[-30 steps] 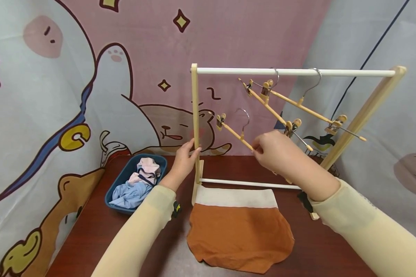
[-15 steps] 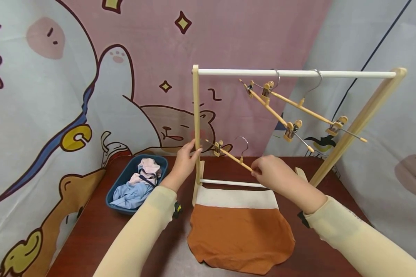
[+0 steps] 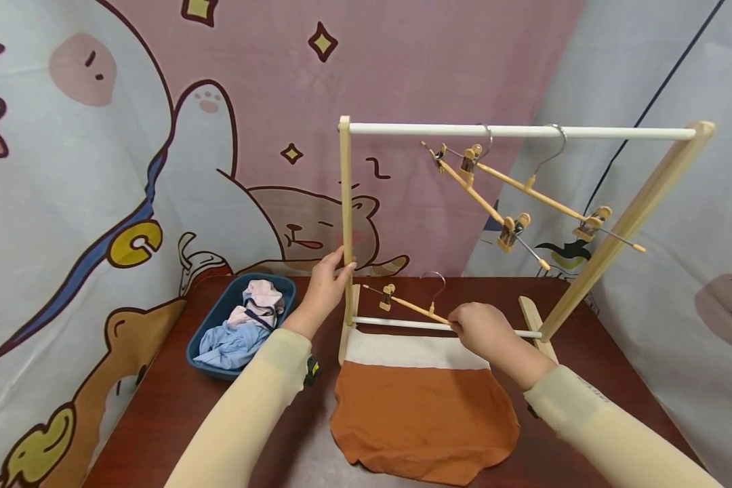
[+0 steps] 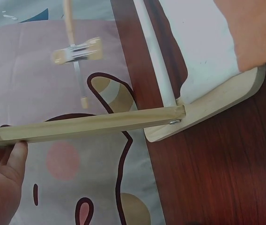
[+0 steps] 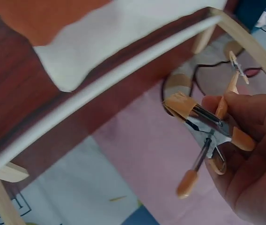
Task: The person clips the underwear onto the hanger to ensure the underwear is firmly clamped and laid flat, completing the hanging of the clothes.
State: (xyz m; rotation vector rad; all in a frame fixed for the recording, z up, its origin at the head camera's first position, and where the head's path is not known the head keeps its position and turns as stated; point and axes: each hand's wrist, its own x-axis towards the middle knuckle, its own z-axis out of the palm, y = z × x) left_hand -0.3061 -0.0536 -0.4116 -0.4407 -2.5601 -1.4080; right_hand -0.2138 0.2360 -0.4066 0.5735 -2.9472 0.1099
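Observation:
My left hand (image 3: pixel 322 288) holds the left wooden post (image 3: pixel 346 196) of a small clothes rack, thumb and fingers about it. In the left wrist view the fingers lie at the post's edge. My right hand (image 3: pixel 483 333) grips a wooden clip hanger (image 3: pixel 415 308) by its bar, low behind a garment and close above the rack's lower white rod (image 3: pixel 402 324). One clip (image 5: pixel 203 119) of that hanger shows beside the palm in the right wrist view. On the table the orange garment (image 3: pixel 427 413) lies flat, its white band (image 3: pixel 409 349) toward the rack.
Two more clip hangers, a nearer one (image 3: pixel 478 200) and a farther one (image 3: pixel 537 193), hang from the white top rail (image 3: pixel 402 129). At left stands a blue basket (image 3: pixel 210 322) with pink and light blue clothes (image 3: pixel 238 339). A printed cloth backdrop (image 3: pixel 268 68) rises behind the table.
The right hand has lowered the hanger from below the top rail down to just behind the garment's white band. The left hand stays on the post.

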